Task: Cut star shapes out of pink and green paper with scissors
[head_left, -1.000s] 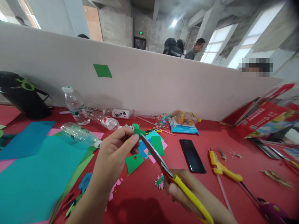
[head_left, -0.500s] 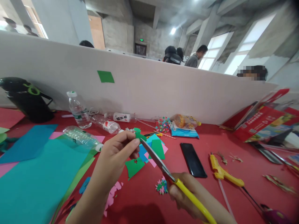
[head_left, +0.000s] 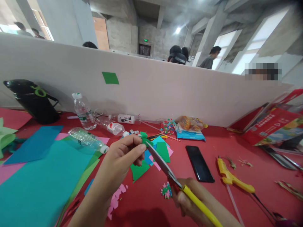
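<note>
Between the thumb and fingers of my left hand [head_left: 126, 154] is a small piece of green paper [head_left: 148, 142], partly hidden by the fingers. My right hand [head_left: 189, 197] is closed around the yellow handles of a pair of scissors [head_left: 163, 164]. The blade tips reach up to the green paper by my left thumb. Beneath the hands lie a green paper scrap [head_left: 139, 171] and a stack of green, pink and blue paper pieces [head_left: 163, 152]. A small heap of pink, green and blue paper stars [head_left: 166, 190] is just left of my right hand.
Large teal paper sheets [head_left: 42, 179] cover the left of the red table. Plastic bottles [head_left: 82, 110] and a black flask [head_left: 35, 104] stand or lie along the white partition [head_left: 151, 91]. To the right are a phone [head_left: 199, 164], a yellow glue gun [head_left: 234, 179] and a red box [head_left: 274, 123].
The view has shifted slightly, so the table things appear a little farther right. My hands keep nearly the same pose, with the scissor tips still at the green paper.
</note>
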Demonstrator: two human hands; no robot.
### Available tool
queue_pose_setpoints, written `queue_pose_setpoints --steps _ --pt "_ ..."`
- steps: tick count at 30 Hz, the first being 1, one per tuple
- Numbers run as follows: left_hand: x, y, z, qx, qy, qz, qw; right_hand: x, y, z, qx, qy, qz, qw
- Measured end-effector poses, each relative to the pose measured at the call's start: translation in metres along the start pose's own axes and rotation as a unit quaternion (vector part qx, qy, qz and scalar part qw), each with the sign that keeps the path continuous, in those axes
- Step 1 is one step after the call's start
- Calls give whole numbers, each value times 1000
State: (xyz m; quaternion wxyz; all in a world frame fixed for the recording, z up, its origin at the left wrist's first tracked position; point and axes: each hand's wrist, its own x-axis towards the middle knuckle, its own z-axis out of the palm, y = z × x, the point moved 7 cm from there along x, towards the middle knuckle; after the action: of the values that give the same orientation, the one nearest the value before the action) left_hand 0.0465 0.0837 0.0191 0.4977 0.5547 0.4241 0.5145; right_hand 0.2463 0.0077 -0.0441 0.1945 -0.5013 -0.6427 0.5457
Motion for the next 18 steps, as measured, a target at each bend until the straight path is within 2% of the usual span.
queue_pose_setpoints --steps 2,6,13,18 --pt "-1 1 0 -1 -3 -1 1000 2 -6 2 -15 -27 -19 999" --pt "-1 3 0 1 -2 0 1000 4 -14 2 -27 -35 -21 999" --pt "0 2 1 -5 0 -3 1000 0 -19 0 0 26 22 999" --pt "0 2 1 0 12 -6 1000 1 -17 -2 -5 23 17 1000"
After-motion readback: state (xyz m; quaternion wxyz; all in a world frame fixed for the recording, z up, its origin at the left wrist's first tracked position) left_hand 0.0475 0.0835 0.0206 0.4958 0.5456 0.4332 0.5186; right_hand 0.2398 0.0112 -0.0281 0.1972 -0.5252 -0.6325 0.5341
